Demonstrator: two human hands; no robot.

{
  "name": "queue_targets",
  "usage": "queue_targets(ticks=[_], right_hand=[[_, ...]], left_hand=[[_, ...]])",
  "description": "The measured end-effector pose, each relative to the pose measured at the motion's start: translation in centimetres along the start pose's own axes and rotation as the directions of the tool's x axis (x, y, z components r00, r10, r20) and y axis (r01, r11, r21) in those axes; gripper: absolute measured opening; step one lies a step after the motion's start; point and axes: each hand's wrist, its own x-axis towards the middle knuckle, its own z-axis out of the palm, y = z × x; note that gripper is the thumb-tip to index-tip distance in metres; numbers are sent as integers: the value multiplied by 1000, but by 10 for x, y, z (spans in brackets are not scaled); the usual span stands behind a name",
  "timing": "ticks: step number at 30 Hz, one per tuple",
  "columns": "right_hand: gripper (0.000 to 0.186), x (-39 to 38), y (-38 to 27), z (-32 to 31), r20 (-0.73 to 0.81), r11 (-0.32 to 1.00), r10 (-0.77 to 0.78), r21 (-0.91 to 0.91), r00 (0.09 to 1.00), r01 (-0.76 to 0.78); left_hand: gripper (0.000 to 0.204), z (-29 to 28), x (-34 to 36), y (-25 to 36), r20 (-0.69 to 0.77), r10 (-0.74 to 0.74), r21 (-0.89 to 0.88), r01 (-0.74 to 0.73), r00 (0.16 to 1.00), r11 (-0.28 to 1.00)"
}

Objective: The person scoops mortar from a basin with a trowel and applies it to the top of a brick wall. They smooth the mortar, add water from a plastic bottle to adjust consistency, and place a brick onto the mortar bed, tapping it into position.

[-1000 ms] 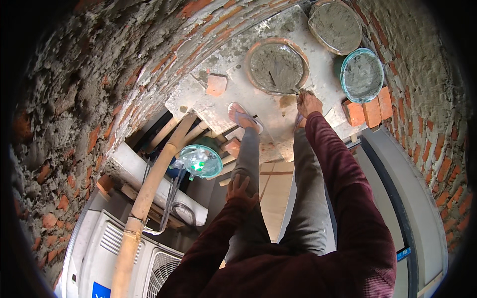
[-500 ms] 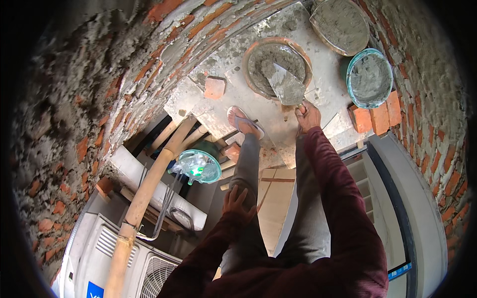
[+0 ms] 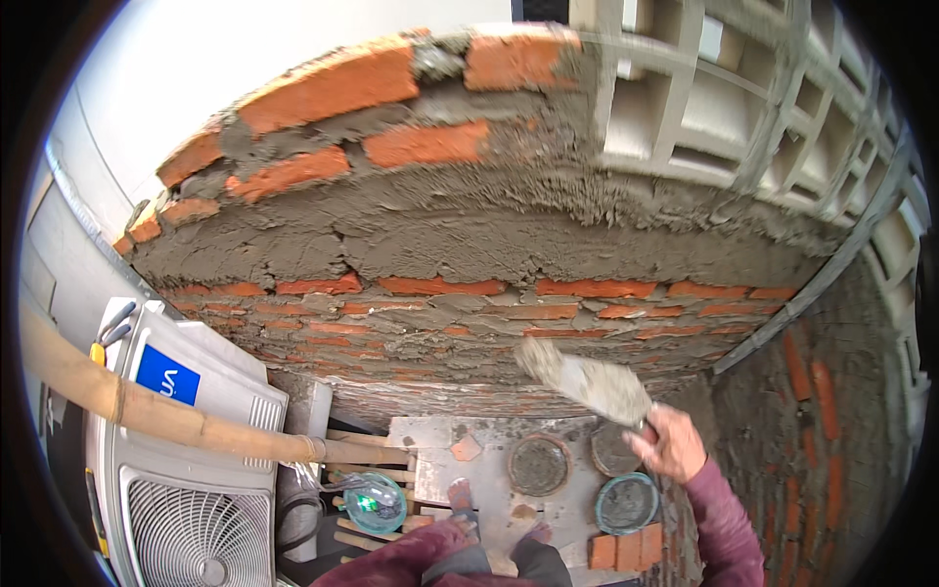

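My right hand grips a trowel by its handle, raised in front of the brick wall. Grey mortar sits on the far end of the blade, which points up and left. Wet mortar covers a wide band of the wall above, with rows of orange brick showing over and under it. Low by my leg, my left hand lies on the knee, fingers extended and partly blurred. It holds nothing that I can see.
On the platform stand a round mortar basin, another mortar container and a teal bucket, beside bricks. A bamboo pole crosses over an air-conditioner unit. Breeze blocks top the wall at right.
My right hand has lifted the trowel from the mortar basin up toward the wall, now with mortar on it. The view has tilted up to the wall. My left hand stays at my knee.
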Motion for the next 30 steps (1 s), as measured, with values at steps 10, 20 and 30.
queue_targets(ticks=[10,20,30], right_hand=[[37,163,-164,-152,37,965,-214,-149,976,217],[36,182,-147,-132,11,988,82,129,997,-82],[24,163,-166,-96,-218,896,-224,-430,950,113]], left_hand=[[51,44,22,-85,-368,-222,-403,61,903,913],[48,20,-37,-121,-297,-180,-213,118,938,970],[46,-8,-21,-194,-327,-27,19,35,945,999]])
